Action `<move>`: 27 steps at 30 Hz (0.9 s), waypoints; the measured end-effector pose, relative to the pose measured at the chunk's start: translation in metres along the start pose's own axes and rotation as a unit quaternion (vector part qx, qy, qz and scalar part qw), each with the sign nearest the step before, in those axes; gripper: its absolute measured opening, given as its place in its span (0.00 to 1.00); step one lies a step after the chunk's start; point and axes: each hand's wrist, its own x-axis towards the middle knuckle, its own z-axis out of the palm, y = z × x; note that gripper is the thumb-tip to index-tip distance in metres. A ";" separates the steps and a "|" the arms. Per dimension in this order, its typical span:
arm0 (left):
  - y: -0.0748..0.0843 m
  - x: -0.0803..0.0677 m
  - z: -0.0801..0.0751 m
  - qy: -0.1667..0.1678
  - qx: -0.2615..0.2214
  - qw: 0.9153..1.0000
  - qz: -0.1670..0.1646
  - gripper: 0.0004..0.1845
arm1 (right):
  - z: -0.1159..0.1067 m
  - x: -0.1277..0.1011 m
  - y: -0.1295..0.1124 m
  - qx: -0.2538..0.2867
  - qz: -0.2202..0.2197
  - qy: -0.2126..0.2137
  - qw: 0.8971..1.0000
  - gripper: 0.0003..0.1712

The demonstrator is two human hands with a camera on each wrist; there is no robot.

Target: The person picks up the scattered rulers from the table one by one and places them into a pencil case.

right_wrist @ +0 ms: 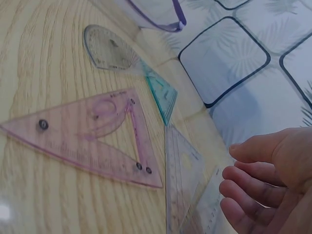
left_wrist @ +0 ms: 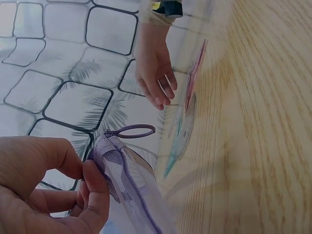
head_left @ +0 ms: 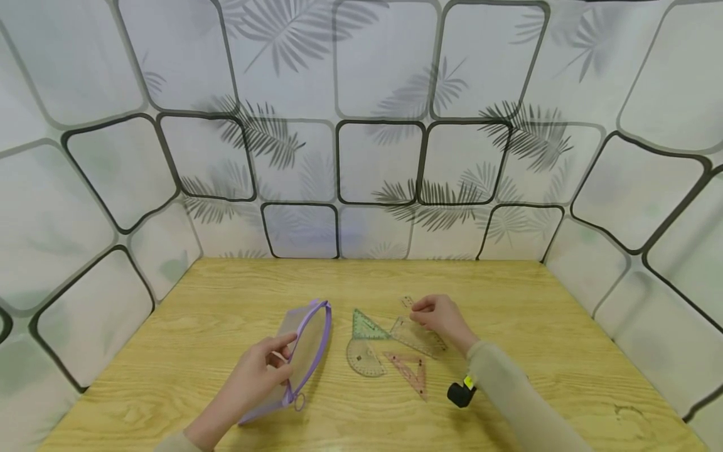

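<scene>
On the table [head_left: 198,326], my left hand [head_left: 257,376] pinches the pouch [head_left: 302,351] rim; my right hand [head_left: 443,317], fingers loosely curled, touches the clear set square [head_left: 415,336] beside the protractor [head_left: 364,358].

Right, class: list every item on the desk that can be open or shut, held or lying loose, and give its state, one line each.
Pencil case: zip open, edge pinched by the left hand.
Right hand: fingers relaxed, at the clear ruler, not gripping it.
Green set square: flat, loose.
Protractor: flat, loose.
Pink set square: flat, loose.
Clear set square: flat, loose.
</scene>
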 end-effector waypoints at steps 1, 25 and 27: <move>0.000 0.000 0.000 0.000 0.001 1.000 0.000 0.31 | -0.001 0.000 0.001 -0.001 0.002 0.003 1.000 0.14; 0.002 0.000 -0.003 -0.017 0.000 1.000 0.000 0.30 | -0.005 0.003 0.016 -0.065 0.001 0.027 0.998 0.14; 0.003 0.001 -0.003 -0.017 -0.001 1.000 -0.004 0.30 | -0.004 0.004 0.018 -0.071 -0.002 0.024 0.997 0.15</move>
